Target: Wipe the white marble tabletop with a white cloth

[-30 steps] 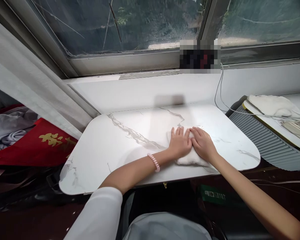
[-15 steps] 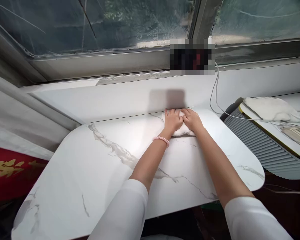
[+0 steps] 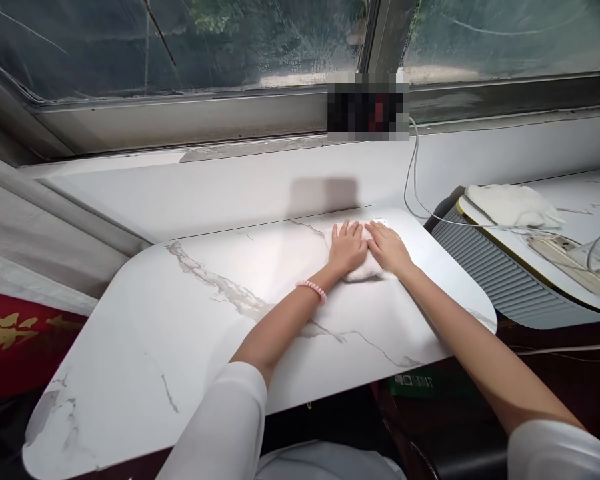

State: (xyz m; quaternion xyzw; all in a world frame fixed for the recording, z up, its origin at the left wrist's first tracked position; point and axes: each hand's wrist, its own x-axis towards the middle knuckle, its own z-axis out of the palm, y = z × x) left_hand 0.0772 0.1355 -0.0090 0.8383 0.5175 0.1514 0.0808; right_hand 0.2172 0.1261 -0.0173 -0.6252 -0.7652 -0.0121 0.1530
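Note:
A folded white cloth (image 3: 366,269) lies on the white marble-patterned tabletop (image 3: 190,360), close to its back edge. My left hand (image 3: 349,248) rests flat on the cloth's left part, fingers spread and pointing to the wall. Beside it, my right hand (image 3: 387,248) presses on the cloth's right part with its fingers stretched out. The two thumbs nearly meet in the middle. A pink beaded bracelet (image 3: 312,290) is round my left wrist. Part of the cloth is hidden under both palms.
Behind the tabletop are a white wall ledge and a window (image 3: 190,53). A blurred dark object (image 3: 368,110) stands on the sill, with a white cable beside it. At right, another white cloth (image 3: 513,205) lies on a ribbed grey cabinet (image 3: 500,267). Red fabric (image 3: 20,353) hangs at left.
Both hands and the cloth have slid slightly right and towards me, away from the back edge. My fingers are flatter and more spread. The view has shifted a little to the right.

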